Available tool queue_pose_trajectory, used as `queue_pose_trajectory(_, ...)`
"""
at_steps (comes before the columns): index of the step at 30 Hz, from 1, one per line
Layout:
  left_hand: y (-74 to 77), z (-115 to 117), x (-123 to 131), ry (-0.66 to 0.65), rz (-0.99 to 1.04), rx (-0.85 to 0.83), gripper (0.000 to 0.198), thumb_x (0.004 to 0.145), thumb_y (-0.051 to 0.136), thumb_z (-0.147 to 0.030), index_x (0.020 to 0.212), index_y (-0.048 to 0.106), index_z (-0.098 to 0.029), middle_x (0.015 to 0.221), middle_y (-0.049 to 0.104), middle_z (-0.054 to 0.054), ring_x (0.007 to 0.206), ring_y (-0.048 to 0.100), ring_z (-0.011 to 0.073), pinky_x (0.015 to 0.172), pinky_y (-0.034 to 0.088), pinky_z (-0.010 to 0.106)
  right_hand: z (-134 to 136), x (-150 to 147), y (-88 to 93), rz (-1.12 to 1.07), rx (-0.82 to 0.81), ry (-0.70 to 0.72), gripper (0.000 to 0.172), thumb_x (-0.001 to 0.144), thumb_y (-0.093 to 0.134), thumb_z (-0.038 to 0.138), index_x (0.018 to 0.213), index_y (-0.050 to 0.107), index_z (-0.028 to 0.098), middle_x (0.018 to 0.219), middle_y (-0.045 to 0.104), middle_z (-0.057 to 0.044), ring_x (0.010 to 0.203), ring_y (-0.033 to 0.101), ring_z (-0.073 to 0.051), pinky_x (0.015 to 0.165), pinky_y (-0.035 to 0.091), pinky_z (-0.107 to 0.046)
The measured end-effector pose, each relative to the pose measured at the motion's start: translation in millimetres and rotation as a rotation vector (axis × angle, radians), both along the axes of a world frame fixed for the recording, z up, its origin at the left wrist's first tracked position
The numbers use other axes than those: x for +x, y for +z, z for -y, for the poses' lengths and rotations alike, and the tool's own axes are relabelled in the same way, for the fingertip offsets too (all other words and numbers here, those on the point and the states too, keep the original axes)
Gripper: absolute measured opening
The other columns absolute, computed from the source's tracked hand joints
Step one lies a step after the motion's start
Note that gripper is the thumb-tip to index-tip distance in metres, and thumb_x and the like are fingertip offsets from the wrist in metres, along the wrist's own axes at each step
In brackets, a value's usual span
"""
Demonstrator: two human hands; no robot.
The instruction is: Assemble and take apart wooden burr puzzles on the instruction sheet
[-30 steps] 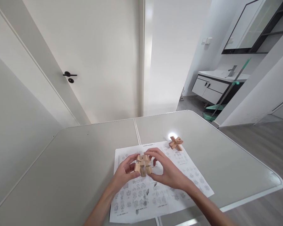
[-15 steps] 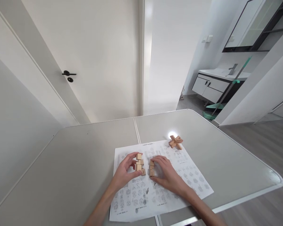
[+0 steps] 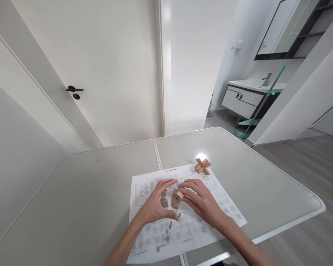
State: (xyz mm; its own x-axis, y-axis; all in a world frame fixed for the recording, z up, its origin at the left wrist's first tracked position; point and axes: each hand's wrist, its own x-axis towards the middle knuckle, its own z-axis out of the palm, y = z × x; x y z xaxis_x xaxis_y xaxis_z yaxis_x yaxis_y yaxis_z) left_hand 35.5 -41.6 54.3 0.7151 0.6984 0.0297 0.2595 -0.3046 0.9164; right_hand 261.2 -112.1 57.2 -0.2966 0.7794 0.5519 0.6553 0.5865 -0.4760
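Nothing I see from here can be read for certain. The printed sheet (image 3: 195,232) carries a short, dark title line (image 3: 171,170) along its far edge, too small to make out. Smaller bold captions stand between the rows of grey figures, one of them at the near left corner (image 3: 140,252); these blur too. On the sheet, a small wooden block (image 3: 177,198) bears a dark mark that could be an N or a Z, depending on which way it faces. The block to its left (image 3: 165,203) shows a dark mark as well, illegible.
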Motion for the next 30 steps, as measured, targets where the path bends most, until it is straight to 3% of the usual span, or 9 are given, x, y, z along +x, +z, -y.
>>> queue_pose_trajectory(4,-13.4,-7,-1,0.039,-0.212,0.238,0.101,0.059,0.089,-0.067,0.147,0.052,-0.033,0.152,0.047,0.012,0.145,0.030,0.0421,0.116,0.033,0.063,2,14,-10.0,-0.039,-0.160,-0.050,0.022,0.107,0.044,0.019,0.122,0.059,0.027,0.109,0.068,-0.009,0.096,0.067,-0.026,0.079,0.058,-0.040)
queue_pose_trajectory(9,-25.1,-12,3,-0.002,-0.267,0.406,0.066,0.066,0.087,-0.062,0.121,0.070,-0.029,0.146,0.055,0.011,0.143,0.032,0.0435,0.114,0.031,0.064,7,14,-24.3,-0.077,-0.321,-0.110,0.015,0.107,0.047,0.026,0.118,0.056,0.026,0.103,0.067,-0.006,0.088,0.068,-0.023,0.076,0.059,-0.037)
queue_pose_trajectory(12,-18.6,-9,7,0.041,-0.215,0.408,0.063,0.066,0.090,-0.056,0.117,0.068,-0.028,0.137,0.062,0.010,0.139,0.038,0.0401,0.113,0.035,0.059,8,9,-25.5,-0.056,-0.318,-0.072,0.015,0.107,0.046,0.025,0.111,0.060,0.026,0.102,0.067,-0.005,0.088,0.068,-0.022,0.076,0.059,-0.036)
queue_pose_trajectory(18,-1.7,2,10,0.139,-0.146,0.340,0.063,0.065,0.092,-0.046,0.118,0.063,-0.029,0.122,0.066,0.007,0.128,0.047,0.0344,0.102,0.046,0.049,6,4,-19.4,-0.024,-0.196,0.001,0.030,0.106,0.043,0.019,0.130,0.058,0.030,0.116,0.066,-0.008,0.098,0.069,-0.024,0.080,0.059,-0.038)
queue_pose_trajectory(24,7.5,7,12,0.158,-0.123,0.316,0.059,0.066,0.092,-0.042,0.115,0.063,-0.028,0.118,0.066,0.006,0.120,0.053,0.0326,0.099,0.047,0.047,9,4,-12.9,-0.116,-0.280,-0.084,0.013,0.106,0.051,0.035,0.116,0.056,0.028,0.098,0.068,-0.005,0.083,0.067,-0.023,0.072,0.059,-0.036)
queue_pose_trajectory(30,18.3,12,14,0.173,-0.113,0.235,0.058,0.067,0.091,-0.041,0.116,0.061,-0.028,0.117,0.064,0.006,0.115,0.056,0.0305,0.096,0.050,0.046,13,4,-7.2,-0.184,-0.229,-0.056,0.021,0.108,0.046,0.030,0.127,0.055,0.029,0.116,0.068,-0.008,0.096,0.069,-0.024,0.085,0.060,-0.041)
